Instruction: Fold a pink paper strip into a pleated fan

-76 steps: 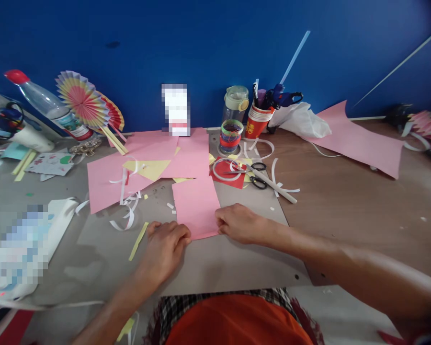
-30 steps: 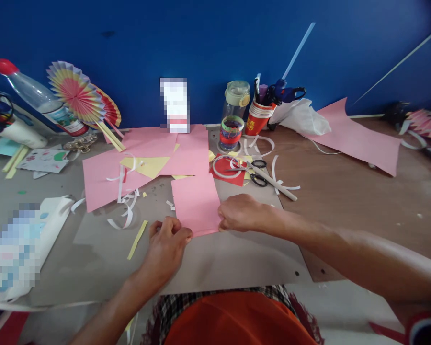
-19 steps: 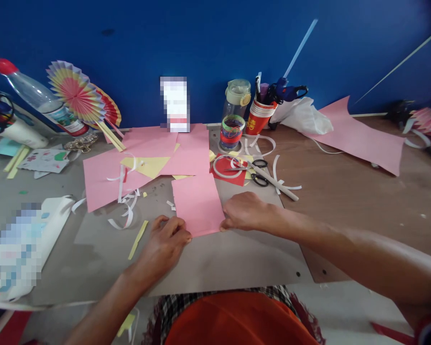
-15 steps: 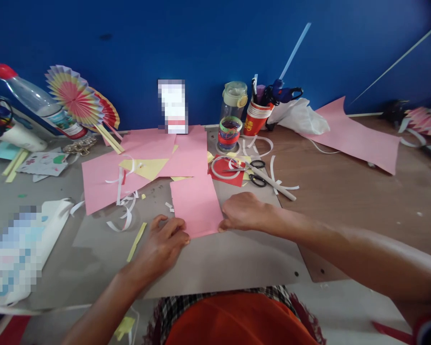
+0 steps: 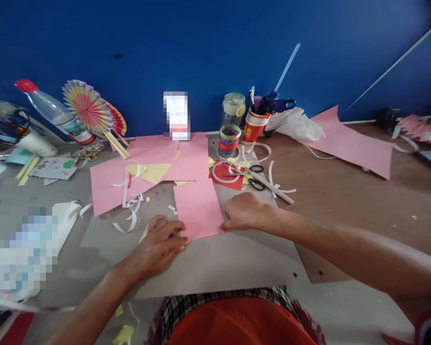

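Note:
A rectangular piece of pink paper (image 5: 198, 208) lies on the grey tabletop in front of me, its near edge slightly turned up. At its lower left corner, my left hand (image 5: 165, 241) grips the edge between thumb and curled fingers. My right hand (image 5: 241, 213) is closed on the lower right corner, thumb pressed at the near edge. Beyond the paper, black-handled scissors (image 5: 257, 183) lie over a red paper square (image 5: 227, 168) beside a pale stick (image 5: 273, 186).
Larger pink sheets (image 5: 190, 160) lie behind, under a propped-up blurred phone (image 5: 177, 117). A drinking bottle (image 5: 231, 124) and red paper cups (image 5: 254, 126) with tools stand at the back. Leftward are paper fans (image 5: 86, 106), a plastic bottle (image 5: 55, 112) and curled white strips (image 5: 131, 218).
The view has shifted slightly, so the background sits a little lower. Both hands keep hold of the same near corners of the pink paper.

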`<state>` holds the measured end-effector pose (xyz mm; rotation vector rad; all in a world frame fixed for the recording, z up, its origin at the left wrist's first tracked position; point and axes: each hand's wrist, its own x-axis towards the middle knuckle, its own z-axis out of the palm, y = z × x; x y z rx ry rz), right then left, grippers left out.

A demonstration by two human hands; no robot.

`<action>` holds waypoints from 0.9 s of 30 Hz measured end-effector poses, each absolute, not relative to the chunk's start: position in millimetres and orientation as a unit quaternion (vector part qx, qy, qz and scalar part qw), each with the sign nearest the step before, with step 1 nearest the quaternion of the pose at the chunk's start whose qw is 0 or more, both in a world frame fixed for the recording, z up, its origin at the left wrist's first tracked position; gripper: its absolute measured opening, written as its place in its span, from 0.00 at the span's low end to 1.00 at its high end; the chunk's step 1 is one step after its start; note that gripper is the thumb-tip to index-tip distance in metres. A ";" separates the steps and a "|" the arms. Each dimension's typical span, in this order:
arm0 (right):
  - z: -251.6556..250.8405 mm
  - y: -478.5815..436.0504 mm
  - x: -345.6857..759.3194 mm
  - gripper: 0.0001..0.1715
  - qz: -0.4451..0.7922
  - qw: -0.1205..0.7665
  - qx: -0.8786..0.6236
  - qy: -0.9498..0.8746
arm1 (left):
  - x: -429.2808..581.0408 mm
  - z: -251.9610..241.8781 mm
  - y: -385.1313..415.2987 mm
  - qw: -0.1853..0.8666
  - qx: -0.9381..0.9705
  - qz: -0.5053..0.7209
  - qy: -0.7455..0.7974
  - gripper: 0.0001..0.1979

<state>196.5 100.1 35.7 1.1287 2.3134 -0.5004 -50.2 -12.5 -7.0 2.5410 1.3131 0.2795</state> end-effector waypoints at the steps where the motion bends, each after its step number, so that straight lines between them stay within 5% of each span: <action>1: 32.5 102.0 201.3 0.34 -0.184 0.248 0.415 0.856 | -50.7 -7.3 -12.6 0.132 0.877 0.094 0.453 0.13; 5: 25.7 110.1 232.3 0.26 -0.251 0.177 0.409 0.859 | -51.8 -9.5 -14.5 0.120 0.880 0.093 0.450 0.13; 8: 27.4 102.3 251.6 0.16 -0.245 0.012 0.443 0.862 | -51.6 -9.1 -15.6 0.112 0.882 0.097 0.447 0.13; 11: 25.5 80.6 252.9 0.15 -0.188 -0.111 0.312 0.924 | -50.3 -6.3 -15.1 0.109 0.883 0.091 0.448 0.14; 16: 0.5 55.9 238.5 0.13 -0.073 -0.081 0.178 0.978 | -48.7 -3.6 -15.0 0.101 0.883 0.079 0.452 0.13; 27: -16.5 43.8 247.4 0.19 -0.020 -0.042 0.199 0.979 | -50.3 -1.9 -17.6 0.107 0.881 0.074 0.455 0.15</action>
